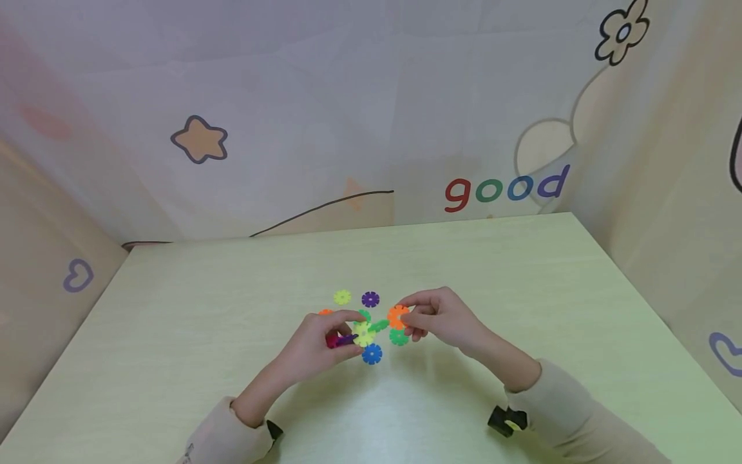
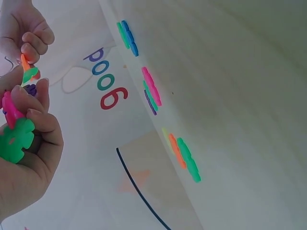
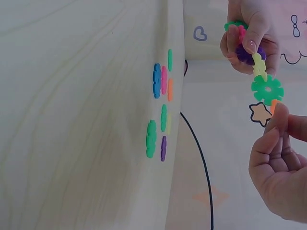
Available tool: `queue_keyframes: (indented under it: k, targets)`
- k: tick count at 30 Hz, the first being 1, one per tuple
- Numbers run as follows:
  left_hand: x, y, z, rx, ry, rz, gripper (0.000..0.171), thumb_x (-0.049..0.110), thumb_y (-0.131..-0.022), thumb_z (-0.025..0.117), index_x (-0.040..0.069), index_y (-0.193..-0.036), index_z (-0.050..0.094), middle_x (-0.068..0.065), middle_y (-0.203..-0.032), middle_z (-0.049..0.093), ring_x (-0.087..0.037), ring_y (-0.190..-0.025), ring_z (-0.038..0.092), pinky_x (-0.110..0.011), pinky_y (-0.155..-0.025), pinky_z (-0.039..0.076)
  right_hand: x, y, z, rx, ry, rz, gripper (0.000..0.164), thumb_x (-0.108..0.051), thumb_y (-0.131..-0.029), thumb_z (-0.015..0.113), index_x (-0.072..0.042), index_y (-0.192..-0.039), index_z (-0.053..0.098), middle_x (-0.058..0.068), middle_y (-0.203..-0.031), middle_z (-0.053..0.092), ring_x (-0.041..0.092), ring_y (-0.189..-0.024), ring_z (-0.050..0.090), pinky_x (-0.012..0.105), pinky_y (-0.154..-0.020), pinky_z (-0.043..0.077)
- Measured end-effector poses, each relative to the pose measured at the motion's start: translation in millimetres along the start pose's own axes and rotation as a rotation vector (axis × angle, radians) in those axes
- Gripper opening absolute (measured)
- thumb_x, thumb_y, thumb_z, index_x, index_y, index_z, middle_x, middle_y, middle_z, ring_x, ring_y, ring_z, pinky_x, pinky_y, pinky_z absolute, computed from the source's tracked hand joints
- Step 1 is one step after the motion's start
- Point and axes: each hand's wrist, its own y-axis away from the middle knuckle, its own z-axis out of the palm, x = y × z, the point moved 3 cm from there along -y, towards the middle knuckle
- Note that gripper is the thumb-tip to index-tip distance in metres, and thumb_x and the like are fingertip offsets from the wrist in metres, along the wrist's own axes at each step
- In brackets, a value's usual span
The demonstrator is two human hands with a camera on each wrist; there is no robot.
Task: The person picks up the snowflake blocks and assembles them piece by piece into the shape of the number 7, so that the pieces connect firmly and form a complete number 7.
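My left hand [image 1: 313,341] grips a chain of notched plastic snowflake discs above the table. In the right wrist view the chain runs from a green disc and a pink disc [image 3: 242,34] through a purple disc [image 3: 243,55] and a yellow disc [image 3: 259,65] to an outer green disc [image 3: 267,90]. An orange snowflake disc [image 1: 397,316] is pinched between the thumb and fingers of my right hand [image 1: 449,322]. It meets the edge of that outer green disc; whether their slots are joined, I cannot tell.
Loose discs lie on the pale table [image 1: 232,290] around and below the hands: yellow [image 1: 342,297], purple [image 1: 370,299], blue [image 1: 372,354] and green [image 1: 399,337] among them. A pink one [image 2: 151,86] shows in the left wrist view. Printed curtains stand behind and at both sides.
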Motion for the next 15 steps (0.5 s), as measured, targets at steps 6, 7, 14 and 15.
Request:
queue_keyframes:
  k: [6,7,14,15]
  targets:
    - [-0.5,-0.4,0.6,0.005,-0.016,0.023,0.035,0.006,-0.074,0.074,0.005,-0.108,0.062,-0.003,-0.074,0.064,-0.005,-0.053,0.046,-0.02,-0.046,0.042,1.0,0.3,1.0,0.009,0.014,0.006,0.029,-0.006,-0.086,0.061,0.009,-0.111,0.059,0.01,-0.073,0.065,0.019,-0.061,0.061,0.03,-0.067,0.053]
    - [-0.4,-0.4,0.6,0.006,-0.018,0.028,0.035,0.005,-0.074,0.074,0.004,-0.107,0.063,-0.003,-0.074,0.065,-0.005,-0.053,0.046,-0.02,-0.047,0.043,1.2,0.3,0.9,0.011,0.011,0.005,0.029,-0.006,-0.086,0.061,0.009,-0.111,0.059,0.01,-0.072,0.065,0.019,-0.061,0.061,0.03,-0.067,0.054]
    - [1.2,-0.5,-0.4,0.012,-0.025,0.045,0.036,0.006,-0.074,0.074,0.002,-0.108,0.062,-0.004,-0.075,0.065,-0.005,-0.054,0.047,-0.02,-0.047,0.044,1.5,0.3,1.1,0.017,-0.019,0.0,0.029,-0.005,-0.086,0.061,0.011,-0.11,0.058,0.011,-0.073,0.066,0.018,-0.061,0.061,0.031,-0.066,0.054]
    - [1.0,-0.5,-0.4,0.012,-0.024,0.043,0.036,0.006,-0.074,0.074,0.002,-0.108,0.062,-0.004,-0.075,0.065,-0.005,-0.054,0.047,-0.02,-0.048,0.044,1.4,0.4,1.5,0.019,-0.022,0.001,0.028,-0.004,-0.086,0.06,0.011,-0.11,0.058,0.012,-0.073,0.066,0.018,-0.061,0.061,0.031,-0.066,0.054]
